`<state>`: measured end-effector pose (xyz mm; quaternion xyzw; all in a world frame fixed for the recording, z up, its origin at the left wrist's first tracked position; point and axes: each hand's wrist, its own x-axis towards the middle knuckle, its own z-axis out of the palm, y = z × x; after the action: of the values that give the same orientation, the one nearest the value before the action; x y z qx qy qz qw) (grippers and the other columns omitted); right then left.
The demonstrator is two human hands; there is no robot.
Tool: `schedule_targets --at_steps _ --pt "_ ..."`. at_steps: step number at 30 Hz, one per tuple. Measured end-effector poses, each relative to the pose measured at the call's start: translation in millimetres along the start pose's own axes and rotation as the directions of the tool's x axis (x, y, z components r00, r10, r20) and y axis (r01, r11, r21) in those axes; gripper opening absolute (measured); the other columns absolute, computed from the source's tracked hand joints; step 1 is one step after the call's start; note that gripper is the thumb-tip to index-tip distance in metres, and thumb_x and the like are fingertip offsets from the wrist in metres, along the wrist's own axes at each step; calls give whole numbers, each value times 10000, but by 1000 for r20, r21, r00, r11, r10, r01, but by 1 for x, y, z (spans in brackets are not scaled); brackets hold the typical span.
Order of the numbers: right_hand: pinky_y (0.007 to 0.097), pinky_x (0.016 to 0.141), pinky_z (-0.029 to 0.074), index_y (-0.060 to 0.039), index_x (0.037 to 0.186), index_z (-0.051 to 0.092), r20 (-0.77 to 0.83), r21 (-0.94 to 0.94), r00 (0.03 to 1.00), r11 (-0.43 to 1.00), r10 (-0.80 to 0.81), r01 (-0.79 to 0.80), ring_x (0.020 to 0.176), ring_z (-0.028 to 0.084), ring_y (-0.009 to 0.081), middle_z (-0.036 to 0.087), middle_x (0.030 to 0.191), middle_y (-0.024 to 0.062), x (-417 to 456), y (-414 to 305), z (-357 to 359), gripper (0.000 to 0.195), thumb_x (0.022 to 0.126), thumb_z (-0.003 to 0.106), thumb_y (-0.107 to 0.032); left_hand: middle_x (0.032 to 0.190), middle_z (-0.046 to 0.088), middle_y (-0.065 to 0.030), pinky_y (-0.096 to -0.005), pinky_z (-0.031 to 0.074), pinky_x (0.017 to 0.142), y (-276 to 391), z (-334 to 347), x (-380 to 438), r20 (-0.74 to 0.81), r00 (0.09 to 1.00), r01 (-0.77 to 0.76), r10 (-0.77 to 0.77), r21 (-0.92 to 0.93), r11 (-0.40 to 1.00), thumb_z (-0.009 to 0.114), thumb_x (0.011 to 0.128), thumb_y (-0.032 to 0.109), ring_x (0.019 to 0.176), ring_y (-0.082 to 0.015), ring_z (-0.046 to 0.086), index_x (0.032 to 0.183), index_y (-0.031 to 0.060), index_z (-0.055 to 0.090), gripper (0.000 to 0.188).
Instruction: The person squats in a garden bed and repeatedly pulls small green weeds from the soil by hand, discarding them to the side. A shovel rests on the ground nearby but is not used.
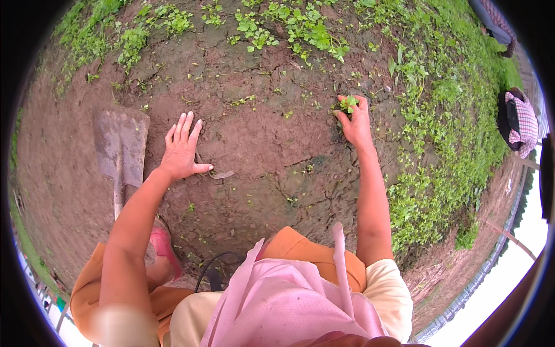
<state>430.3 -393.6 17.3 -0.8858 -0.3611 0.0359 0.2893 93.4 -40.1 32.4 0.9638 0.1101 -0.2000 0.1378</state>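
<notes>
My left hand [183, 149] is spread with its fingers apart over the reddish-brown soil [256, 143], holding nothing. Just left of it a spade with a flat, dirt-covered metal blade [121, 139] lies on the ground, its shaft running back under my left forearm. My right hand [353, 119] pinches a small leafy green plant [348, 104] between thumb and fingers, low at the soil near the edge of the greenery. The plant's roots cannot be made out. Small seedlings [249, 100] are scattered on the bare soil between and beyond the hands.
Dense low green plants [433, 173] grow along the right, and more leafy clumps [303, 26] stand at the far side. A person in a checked garment [522, 121] is at the right rim, with part of another person [496, 21] above. My pink shoe [164, 247] rests near the spade shaft.
</notes>
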Motion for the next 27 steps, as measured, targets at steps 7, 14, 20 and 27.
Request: schedule_targets --at_steps 7,14,20,27 --pt "452 760 533 -71 1044 628 -114 84 975 980 192 -183 853 645 371 605 1074 134 22 7 20 191 875 709 -107 1664 13 -188 -541 79 1210 0 0 0 -11 1000 -3 3 -3 1000 807 650 640 1542 -367 2 1594 85 118 1294" --pt "410 790 534 -50 1036 663 -126 98 989 993 82 -70 879 667 357 673 972 150 61 -12 23 195 883 712 -159 1664 16 -190 -538 75 1211 -1 1 0 -19 1000 -13 13 -15 1000 810 653 636 1542 -366 0 1595 88 117 1292" --pt "459 785 533 -56 1048 650 -19 -33 998 997 -67 66 908 653 382 650 1013 166 94 -21 33 202 877 705 -148 1664 12 -190 -538 76 1211 -1 1 -1 -23 1000 -16 16 -16 1000 817 651 626 1542 -365 0 1595 88 114 1294" --pt "485 782 527 -56 1040 630 24 54 998 997 59 -60 916 641 397 624 1002 177 105 -38 46 180 902 674 -165 1664 13 -191 -538 79 1210 -1 1 -1 -46 999 -25 24 -30 999 818 646 629 1543 -363 2 1594 86 127 1292"
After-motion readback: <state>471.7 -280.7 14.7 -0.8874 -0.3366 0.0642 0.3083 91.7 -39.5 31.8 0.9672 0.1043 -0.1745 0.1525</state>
